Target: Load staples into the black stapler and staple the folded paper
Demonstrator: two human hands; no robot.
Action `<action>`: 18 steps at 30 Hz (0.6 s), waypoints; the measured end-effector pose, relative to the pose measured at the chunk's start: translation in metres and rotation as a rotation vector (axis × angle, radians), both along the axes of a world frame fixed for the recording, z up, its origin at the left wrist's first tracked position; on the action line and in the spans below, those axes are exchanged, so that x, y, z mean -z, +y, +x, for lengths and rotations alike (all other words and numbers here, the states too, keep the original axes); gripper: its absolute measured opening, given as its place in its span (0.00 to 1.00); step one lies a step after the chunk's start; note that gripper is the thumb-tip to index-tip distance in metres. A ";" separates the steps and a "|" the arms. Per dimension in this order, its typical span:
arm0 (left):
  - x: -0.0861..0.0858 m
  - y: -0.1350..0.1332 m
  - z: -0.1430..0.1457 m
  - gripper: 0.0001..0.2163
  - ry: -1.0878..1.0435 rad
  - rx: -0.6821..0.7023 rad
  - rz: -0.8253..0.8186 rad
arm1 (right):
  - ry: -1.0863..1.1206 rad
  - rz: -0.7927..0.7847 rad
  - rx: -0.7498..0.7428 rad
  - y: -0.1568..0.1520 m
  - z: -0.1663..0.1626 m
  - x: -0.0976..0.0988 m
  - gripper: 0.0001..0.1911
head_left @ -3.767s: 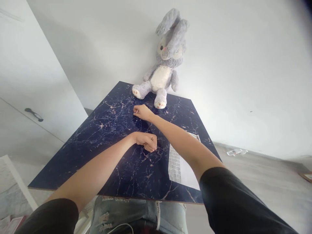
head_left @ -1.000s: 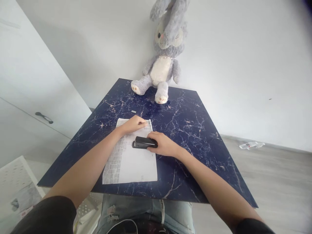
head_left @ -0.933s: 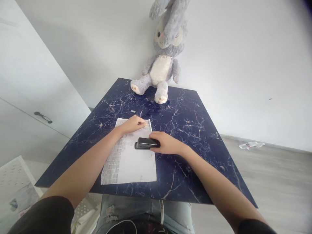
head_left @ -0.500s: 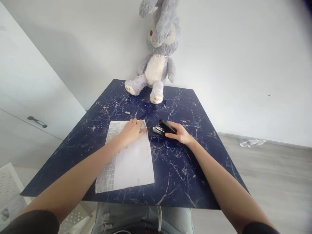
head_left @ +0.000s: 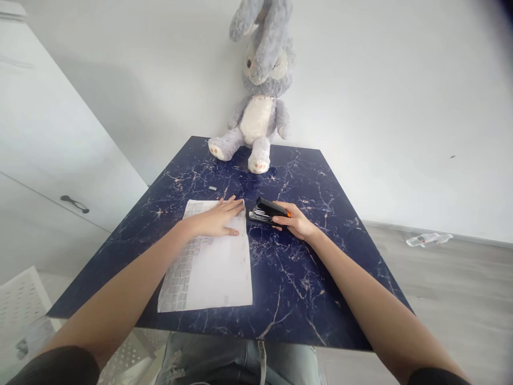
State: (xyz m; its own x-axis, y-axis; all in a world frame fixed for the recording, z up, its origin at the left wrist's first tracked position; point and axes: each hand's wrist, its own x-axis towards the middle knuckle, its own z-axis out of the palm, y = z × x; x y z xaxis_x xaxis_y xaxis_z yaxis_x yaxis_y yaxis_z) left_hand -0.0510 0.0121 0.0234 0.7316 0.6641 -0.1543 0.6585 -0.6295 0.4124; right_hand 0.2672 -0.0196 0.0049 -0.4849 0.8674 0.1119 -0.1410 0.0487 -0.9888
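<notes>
A white printed sheet of paper (head_left: 212, 264) lies on the dark blue marbled table (head_left: 312, 251). My left hand (head_left: 216, 219) rests flat on the sheet's far right corner, fingers stretched out. My right hand (head_left: 294, 222) grips the rear end of a black stapler (head_left: 266, 210) that sits on the table just right of the paper's top corner. The stapler's jaw points left toward the sheet. A small strip of staples (head_left: 212, 188) lies beyond the paper.
A grey plush rabbit (head_left: 258, 101) sits at the table's far edge against the white wall. A white cabinet with a dark handle (head_left: 74, 203) stands at the left. A plastic bottle (head_left: 427, 239) lies on the floor to the right.
My right hand carried the stapler off the paper to the table at the sheet's top right corner. My left hand went from pinching the corner to lying flat on it.
</notes>
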 end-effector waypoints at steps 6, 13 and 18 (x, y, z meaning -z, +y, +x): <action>0.018 -0.003 0.031 0.22 -0.645 -0.258 0.143 | 0.033 0.027 0.045 0.000 -0.002 0.001 0.13; 0.029 0.012 0.039 0.13 -1.159 -0.232 -0.740 | 0.071 0.005 0.120 0.002 -0.005 0.003 0.19; 0.033 0.022 0.031 0.30 -1.094 -0.186 -0.990 | 0.118 -0.040 0.142 -0.001 -0.012 0.002 0.21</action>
State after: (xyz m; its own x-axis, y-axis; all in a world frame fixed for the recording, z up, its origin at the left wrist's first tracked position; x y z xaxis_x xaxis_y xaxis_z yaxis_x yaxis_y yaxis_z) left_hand -0.0197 0.0338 -0.0092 0.6984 0.7150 -0.0307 -0.2157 0.2512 0.9436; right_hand 0.2547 -0.0203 0.0027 -0.3432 0.9309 0.1251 -0.2510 0.0374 -0.9673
